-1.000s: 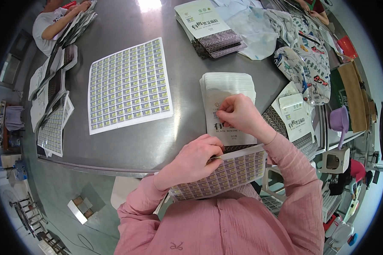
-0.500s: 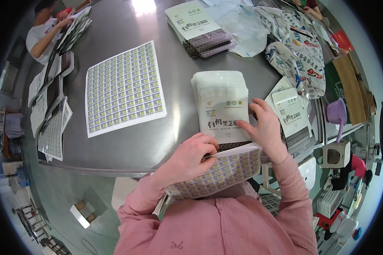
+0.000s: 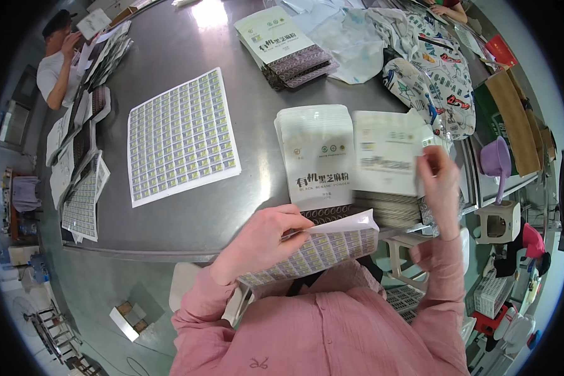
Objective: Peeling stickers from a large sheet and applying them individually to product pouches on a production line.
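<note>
My left hand (image 3: 257,241) has its thumb and fingers closed on a curved sheet of small stickers (image 3: 326,250), which hangs over the table's near edge in front of me. My right hand (image 3: 443,188) grips the right side of a pale pouch with a dark patterned bottom (image 3: 385,147); both are smeared by motion. To the left of that pouch lies a neat stack of similar flat pouches (image 3: 316,138). The pouch in my right hand mostly covers the loose pouches at the table's right.
A stack of sticker sheets (image 3: 182,141) lies on the metal table (image 3: 169,229) at left. More pouches (image 3: 282,47) sit at the back, beside a patterned cloth bag (image 3: 442,75). A purple scoop (image 3: 495,166) hangs at the right edge. Another person (image 3: 56,62) works at far left.
My right hand has moved right from the stack, carrying a pouch off its top. My left hand stays on the sticker sheet. The person at far left has raised a pale pouch.
</note>
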`<state>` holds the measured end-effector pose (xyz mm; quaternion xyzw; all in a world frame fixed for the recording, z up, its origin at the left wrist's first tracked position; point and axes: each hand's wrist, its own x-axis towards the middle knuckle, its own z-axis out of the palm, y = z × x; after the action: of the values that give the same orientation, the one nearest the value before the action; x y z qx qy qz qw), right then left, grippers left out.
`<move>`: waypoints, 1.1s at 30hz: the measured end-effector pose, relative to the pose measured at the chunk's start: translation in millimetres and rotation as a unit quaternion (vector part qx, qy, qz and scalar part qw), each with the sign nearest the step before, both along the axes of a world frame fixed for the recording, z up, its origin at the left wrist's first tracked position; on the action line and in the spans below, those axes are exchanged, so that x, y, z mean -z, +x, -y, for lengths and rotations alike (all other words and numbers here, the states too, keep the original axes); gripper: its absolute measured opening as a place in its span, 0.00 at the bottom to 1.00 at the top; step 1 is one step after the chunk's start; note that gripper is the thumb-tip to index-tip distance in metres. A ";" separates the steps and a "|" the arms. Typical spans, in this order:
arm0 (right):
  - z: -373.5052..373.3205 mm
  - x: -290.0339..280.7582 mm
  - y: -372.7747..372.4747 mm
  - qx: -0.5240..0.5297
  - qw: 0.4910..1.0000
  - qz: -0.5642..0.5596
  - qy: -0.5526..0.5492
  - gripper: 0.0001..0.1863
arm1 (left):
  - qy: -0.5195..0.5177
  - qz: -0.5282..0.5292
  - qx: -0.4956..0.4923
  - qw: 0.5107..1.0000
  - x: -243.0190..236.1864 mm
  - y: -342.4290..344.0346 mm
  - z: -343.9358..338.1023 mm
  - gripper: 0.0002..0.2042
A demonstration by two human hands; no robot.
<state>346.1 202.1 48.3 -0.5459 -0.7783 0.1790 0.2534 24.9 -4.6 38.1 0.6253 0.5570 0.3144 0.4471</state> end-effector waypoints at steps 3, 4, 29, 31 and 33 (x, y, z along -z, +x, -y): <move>3.8 -20.3 3.2 -0.044 0.974 0.110 0.195 0.23 | 0.012 0.020 -0.005 1.000 -1.7 5.0 -5.2 0.10; 13.8 -27.0 -12.6 -0.089 0.961 0.098 0.242 0.28 | 0.010 0.015 -0.007 1.000 -2.2 6.4 -6.2 0.11; 78.1 -13.7 -105.9 -0.280 0.933 -0.164 -0.155 0.06 | -0.021 -0.022 -0.046 0.999 5.2 -7.3 -12.0 0.08; 55.2 -14.2 -122.0 -0.244 0.938 -0.133 -0.209 0.04 | -0.026 -0.031 -0.017 0.999 4.0 -4.9 -13.7 0.08; 37.6 -6.2 -143.2 -0.216 0.913 -0.101 -0.331 0.06 | -0.029 -0.027 -0.016 0.999 8.7 -5.0 -12.2 0.08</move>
<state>202.9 164.5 54.4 -0.3958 -0.7436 0.5312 0.0908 19.9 7.5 29.4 0.6117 0.5877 0.2880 0.4445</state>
